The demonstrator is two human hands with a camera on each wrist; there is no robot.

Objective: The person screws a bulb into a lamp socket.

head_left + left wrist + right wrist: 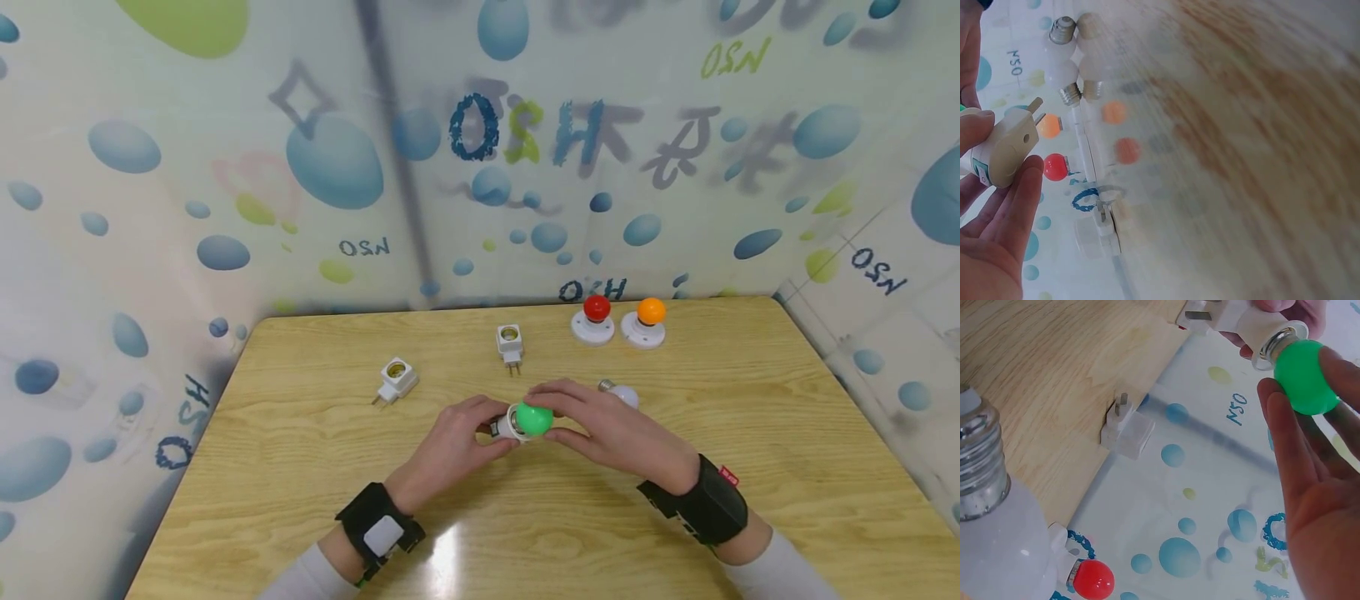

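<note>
A white plug-in lamp socket [504,427] is gripped between the thumb and fingers of my left hand [453,437]. Its flat prongs show in the right wrist view. The fingertips and thumb of my right hand [611,429] hold a round green bulb [1307,378] at the socket's mouth. Part of the bulb's metal thread shows at the socket's rim [1263,359]; how deep the rest sits is hidden. Both hands are above the middle of the wooden table. Just behind my right hand lies a white bulb [624,396], partly covered by that hand.
Two white plug-in sockets, one on the left [397,379] and one farther back [509,340], lie on the table [300,500]. A red bulb [597,308] and an orange bulb [652,311] stand in round white bases at the back right. A patterned curtain [337,275] borders the table's rear edge.
</note>
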